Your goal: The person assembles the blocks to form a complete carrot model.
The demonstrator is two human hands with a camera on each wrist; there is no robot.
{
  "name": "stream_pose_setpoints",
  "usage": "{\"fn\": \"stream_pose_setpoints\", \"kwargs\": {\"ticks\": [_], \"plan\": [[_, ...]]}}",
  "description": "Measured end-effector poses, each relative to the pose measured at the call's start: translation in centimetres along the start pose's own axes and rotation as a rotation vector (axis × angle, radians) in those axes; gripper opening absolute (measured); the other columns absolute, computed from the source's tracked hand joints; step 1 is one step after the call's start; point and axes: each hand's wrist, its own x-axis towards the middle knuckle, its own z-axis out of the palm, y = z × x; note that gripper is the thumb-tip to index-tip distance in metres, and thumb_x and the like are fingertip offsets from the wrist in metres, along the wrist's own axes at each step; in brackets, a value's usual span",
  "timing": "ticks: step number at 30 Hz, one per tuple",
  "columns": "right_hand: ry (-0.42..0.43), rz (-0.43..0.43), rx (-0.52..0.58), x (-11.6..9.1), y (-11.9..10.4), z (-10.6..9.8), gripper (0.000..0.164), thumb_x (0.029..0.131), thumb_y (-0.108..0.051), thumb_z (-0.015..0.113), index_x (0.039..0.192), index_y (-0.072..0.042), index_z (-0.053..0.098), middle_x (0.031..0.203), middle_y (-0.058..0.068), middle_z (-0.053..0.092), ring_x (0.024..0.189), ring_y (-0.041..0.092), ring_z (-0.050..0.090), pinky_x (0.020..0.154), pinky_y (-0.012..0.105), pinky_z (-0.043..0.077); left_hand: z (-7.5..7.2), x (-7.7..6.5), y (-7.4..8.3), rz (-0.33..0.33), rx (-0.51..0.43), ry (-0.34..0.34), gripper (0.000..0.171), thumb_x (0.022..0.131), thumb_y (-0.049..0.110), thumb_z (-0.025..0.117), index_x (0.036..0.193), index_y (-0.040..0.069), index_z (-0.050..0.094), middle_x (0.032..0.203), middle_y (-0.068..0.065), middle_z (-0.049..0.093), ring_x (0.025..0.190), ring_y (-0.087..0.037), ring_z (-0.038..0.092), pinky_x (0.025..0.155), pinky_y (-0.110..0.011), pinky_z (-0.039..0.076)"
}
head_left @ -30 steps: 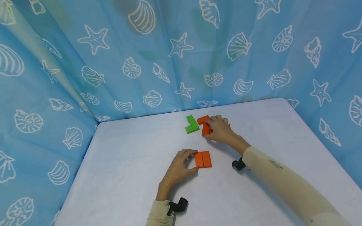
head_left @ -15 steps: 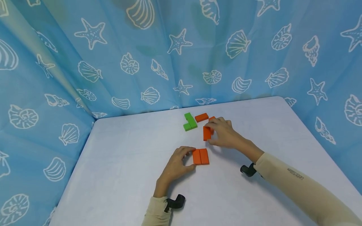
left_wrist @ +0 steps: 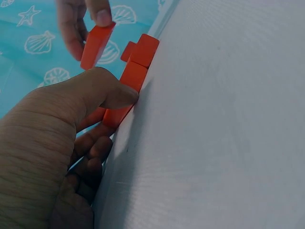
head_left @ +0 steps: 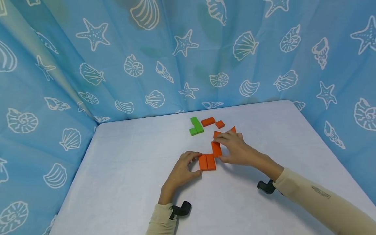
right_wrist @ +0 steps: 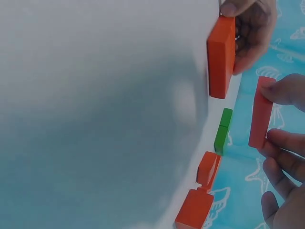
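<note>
Two flat orange blocks (head_left: 211, 162) lie side by side on the white tabletop. My left hand (head_left: 180, 171) holds this pair, thumb at the near end and fingers at the far end of the left block. Just beyond their right corner, my right hand (head_left: 239, 150) pinches another orange block (head_left: 216, 149) by its ends between thumb and fingers. The right wrist view shows this orange block (right_wrist: 261, 112) raised off the tabletop. In the left wrist view the left thumb presses the near side of the orange pair (left_wrist: 133, 76).
Green blocks (head_left: 197, 126) form a stepped shape farther back. Near them lie a long orange block (head_left: 208, 121) and a small orange one (head_left: 220, 124). More orange pieces (head_left: 217, 134) are partly behind the right hand. A blue shell-patterned curtain (head_left: 158, 81) borders the table.
My right hand has picked an orange block from the back group and brought it toward me, close to the pair. The left hand stays on the pair.
</note>
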Motion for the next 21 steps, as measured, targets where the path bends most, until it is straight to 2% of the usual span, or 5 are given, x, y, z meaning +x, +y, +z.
{"fn": "stream_pose_setpoints", "kwargs": {"ticks": [8,21], "plan": [[-0.013,-0.008,0.020,-1.7,-0.2,0.6,0.058,0.076,-0.033,0.086,0.127,-0.012,0.067,0.129,0.004,0.059,0.126,0.029,0.043,0.095,0.053,0.031,-0.1,0.1,0.2,-0.014,-0.014,-0.008,0.057,0.082,0.025,0.075,0.137,0.021,0.059,0.125,0.004,0.058,0.109,-0.013,0.051,0.094,-0.036,0.047],[-0.070,0.028,-0.001,-2.5,-0.2,2.0,0.059,0.077,-0.033,0.085,0.129,-0.011,0.066,0.129,0.003,0.059,0.126,0.027,0.042,0.096,0.052,0.033,0.1,0.0,0.3,-0.026,-0.024,-0.004,0.058,0.082,0.024,0.076,0.137,0.022,0.059,0.129,0.005,0.057,0.110,-0.012,0.051,0.095,-0.036,0.047]]}}
